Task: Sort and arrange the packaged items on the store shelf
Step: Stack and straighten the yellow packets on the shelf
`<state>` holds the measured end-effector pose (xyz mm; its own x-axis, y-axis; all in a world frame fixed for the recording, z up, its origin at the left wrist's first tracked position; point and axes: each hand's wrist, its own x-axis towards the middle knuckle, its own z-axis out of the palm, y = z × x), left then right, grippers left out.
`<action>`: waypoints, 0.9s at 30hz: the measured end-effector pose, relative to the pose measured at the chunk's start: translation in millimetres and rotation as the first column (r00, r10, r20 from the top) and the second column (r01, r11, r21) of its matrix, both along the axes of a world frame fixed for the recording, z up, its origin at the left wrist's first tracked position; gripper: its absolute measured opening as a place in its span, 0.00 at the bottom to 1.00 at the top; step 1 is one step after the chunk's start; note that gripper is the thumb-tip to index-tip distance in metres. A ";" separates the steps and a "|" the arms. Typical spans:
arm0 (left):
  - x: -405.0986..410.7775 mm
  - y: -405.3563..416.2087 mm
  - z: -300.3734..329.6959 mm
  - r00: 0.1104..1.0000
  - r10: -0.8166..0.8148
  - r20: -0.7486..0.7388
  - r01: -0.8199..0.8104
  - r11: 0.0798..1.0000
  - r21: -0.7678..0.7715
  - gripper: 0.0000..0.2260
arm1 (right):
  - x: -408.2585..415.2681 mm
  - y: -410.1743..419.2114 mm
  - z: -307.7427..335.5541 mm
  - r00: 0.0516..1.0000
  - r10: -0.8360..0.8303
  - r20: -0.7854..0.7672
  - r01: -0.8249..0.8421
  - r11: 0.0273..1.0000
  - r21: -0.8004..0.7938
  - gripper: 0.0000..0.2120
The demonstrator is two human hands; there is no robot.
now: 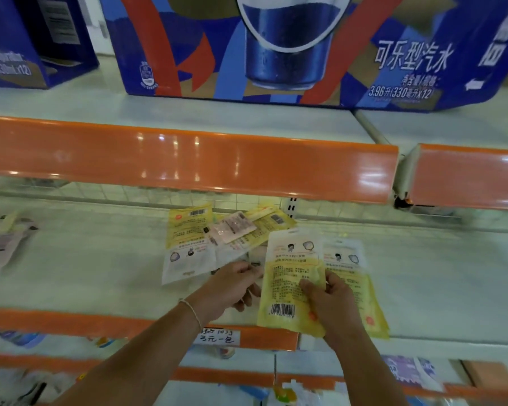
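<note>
Lying blurred at the far left of the white shelf (85, 259), a few pale packets (0, 247) are cut off by the frame edge, their print unreadable. Right of them the shelf is bare as far as the loose pile of packets (217, 238), which is fanned out toward the back of the shelf, just under the orange rail (188, 159) of the level above; yellow and white packets overlap there with a pinkish one on top, so most of their outlines are hidden.

The left hand (235, 285), a thin bracelet (192, 312) at its wrist, reaches in at the near edge of the pile with fingers curled; they seem to pinch a small dark-printed corner, but I cannot tell what, if anything, is gripped. Just right of it, the right hand (332, 300) grasps a yellow-and-white packet (291, 276), thumb across its printed face, barcode end toward the shelf's front lip. A second similar packet (352, 273) lies partly behind that one and the hand, its lower corner overhanging the front edge.

Right of the packets the shelf is open up to the frame edge. Above the rail, a large blue drinks carton (276, 48) is cropped at the top. The handwritten price tag (217, 336) on the front lip is partly hidden by the left forearm.
</note>
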<state>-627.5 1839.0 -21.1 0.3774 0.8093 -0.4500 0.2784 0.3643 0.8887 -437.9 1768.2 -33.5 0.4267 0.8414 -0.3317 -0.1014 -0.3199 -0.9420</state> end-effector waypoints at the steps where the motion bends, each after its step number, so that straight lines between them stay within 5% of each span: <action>1: 5.2 -0.2 0.4 1.000 -0.011 -0.019 0.011 1.000 0.018 0.10 | 8.2 -1.0 -1.1 1.000 -0.027 0.013 0.027 1.000 -0.004 0.07; 15: 42.7 -11.7 -0.2 0.972 -0.170 -0.165 0.195 0.969 0.149 0.09 | 89.0 -1.0 3.0 0.949 -0.130 0.287 0.168 0.979 -0.114 0.09; 22: 33.1 -7.7 -4.4 0.981 -0.132 -0.144 0.152 0.978 0.141 0.08 | 93.5 -4.7 -0.9 0.755 -0.082 0.651 0.263 0.947 -0.186 0.24; 27: 20.0 1.2 -1.4 0.993 -0.052 -0.109 0.065 0.991 0.119 0.08 | 70.1 4.2 4.8 0.711 -0.079 0.699 0.202 0.975 -0.095 0.19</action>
<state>-607.5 1840.1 -22.5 0.3812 0.8386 -0.3891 0.3902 0.2357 0.8901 -367.8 1772.4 -28.7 0.6969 0.7170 -0.0170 0.4980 -0.5009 -0.7079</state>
